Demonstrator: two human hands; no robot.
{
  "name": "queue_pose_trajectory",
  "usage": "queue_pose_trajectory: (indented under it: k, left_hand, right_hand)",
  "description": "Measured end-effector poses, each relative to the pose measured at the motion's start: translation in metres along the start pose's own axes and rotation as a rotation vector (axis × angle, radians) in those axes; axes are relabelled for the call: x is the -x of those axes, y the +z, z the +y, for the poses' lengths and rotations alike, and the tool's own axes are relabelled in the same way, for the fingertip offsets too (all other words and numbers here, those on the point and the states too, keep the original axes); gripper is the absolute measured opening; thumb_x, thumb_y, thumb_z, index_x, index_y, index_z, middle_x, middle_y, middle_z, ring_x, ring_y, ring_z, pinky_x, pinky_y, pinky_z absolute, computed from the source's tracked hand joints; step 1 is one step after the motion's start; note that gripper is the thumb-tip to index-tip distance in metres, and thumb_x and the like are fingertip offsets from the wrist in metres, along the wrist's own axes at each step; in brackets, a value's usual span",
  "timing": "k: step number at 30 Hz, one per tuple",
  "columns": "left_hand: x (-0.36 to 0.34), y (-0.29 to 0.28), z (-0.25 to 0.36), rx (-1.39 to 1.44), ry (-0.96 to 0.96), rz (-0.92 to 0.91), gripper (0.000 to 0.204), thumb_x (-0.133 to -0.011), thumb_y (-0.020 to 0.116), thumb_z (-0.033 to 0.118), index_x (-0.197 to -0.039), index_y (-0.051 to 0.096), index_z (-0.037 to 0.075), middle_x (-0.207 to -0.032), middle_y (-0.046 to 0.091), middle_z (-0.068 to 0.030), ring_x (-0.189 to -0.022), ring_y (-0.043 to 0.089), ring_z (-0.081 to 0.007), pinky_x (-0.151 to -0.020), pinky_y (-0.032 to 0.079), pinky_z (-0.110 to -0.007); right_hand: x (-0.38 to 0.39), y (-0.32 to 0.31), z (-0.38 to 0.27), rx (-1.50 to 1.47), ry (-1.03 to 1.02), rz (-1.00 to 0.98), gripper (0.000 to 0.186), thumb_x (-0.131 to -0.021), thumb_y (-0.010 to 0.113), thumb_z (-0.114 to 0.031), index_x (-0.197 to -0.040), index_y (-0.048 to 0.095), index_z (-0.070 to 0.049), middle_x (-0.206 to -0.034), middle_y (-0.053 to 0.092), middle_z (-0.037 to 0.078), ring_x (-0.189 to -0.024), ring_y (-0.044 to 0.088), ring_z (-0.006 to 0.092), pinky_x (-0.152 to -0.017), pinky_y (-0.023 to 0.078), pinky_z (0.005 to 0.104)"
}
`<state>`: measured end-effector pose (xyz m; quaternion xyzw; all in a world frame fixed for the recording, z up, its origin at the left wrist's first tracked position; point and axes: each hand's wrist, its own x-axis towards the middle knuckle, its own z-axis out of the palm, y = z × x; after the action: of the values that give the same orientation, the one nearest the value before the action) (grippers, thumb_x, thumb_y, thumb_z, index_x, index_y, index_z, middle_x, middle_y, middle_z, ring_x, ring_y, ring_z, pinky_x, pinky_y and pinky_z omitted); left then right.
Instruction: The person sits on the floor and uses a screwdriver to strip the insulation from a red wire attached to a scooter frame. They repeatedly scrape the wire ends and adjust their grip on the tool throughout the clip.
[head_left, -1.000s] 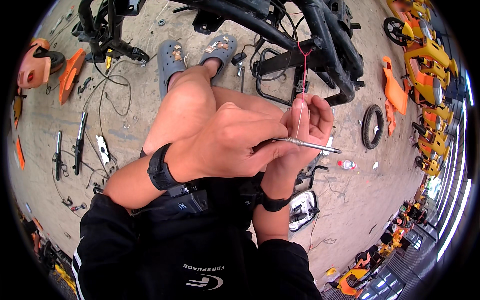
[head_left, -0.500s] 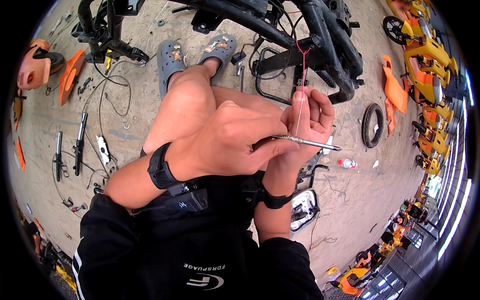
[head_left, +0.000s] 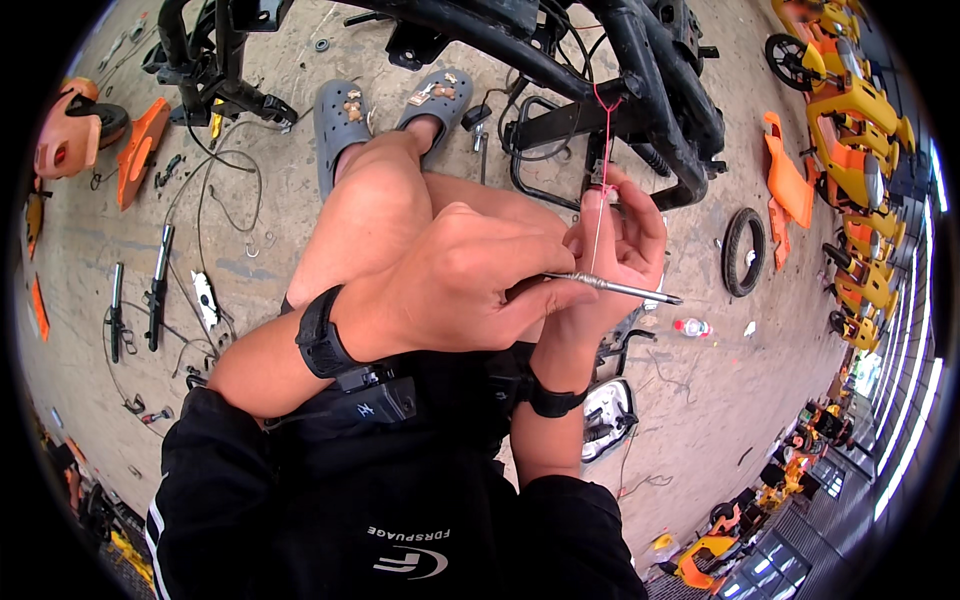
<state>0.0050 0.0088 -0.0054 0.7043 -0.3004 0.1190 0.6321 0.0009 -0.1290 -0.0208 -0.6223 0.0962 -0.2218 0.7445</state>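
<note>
One screwdriver, held crosswise, tip rightward

Your left hand hides one end of the screwdriver; above the screwdriver, the tangle in the red thread is too small to read, and the top edge crops the black frame.

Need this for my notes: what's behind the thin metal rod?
Behind the metal rod is the right hand, with floor behind the rod's tip. The left hand covers the other end, hiding whatever lies behind there.
</note>
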Motion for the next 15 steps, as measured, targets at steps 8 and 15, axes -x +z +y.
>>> queue_pose_trajectory:
  k: [8, 15]
  left_hand:
    - [0.001, 0.002, -0.002, -0.007, 0.008, 0.023, 0.017, -0.074, 0.083, 0.006, -0.082, 0.069, 0.001, -0.06, 0.062, -0.0066, -0.045, 0.056, -0.0173, -0.042, 0.039, -0.027]
    - [0.0, 0.001, -0.001, -0.005, 0.009, 0.021, 0.017, -0.074, 0.082, 0.006, -0.083, 0.068, 0.001, -0.06, 0.062, -0.007, -0.045, 0.056, -0.0178, -0.042, 0.04, -0.027]
  right_hand:
    - [-0.002, -0.018, 0.004, 0.31, -0.456, -0.152, 0.046, -0.084, 0.061, 0.016, -0.128, 0.052, 0.004, -0.147, 0.043, 0.026, -0.058, 0.053, 0.0058, -0.049, 0.045, 0.0193]
    - [0.011, -0.016, -0.002, 0.189, -0.325, 0.035, 0.047, -0.086, 0.062, 0.011, -0.131, 0.053, 0.002, -0.136, 0.053, 0.027, -0.061, 0.055, 0.007, -0.052, 0.046, 0.0194]
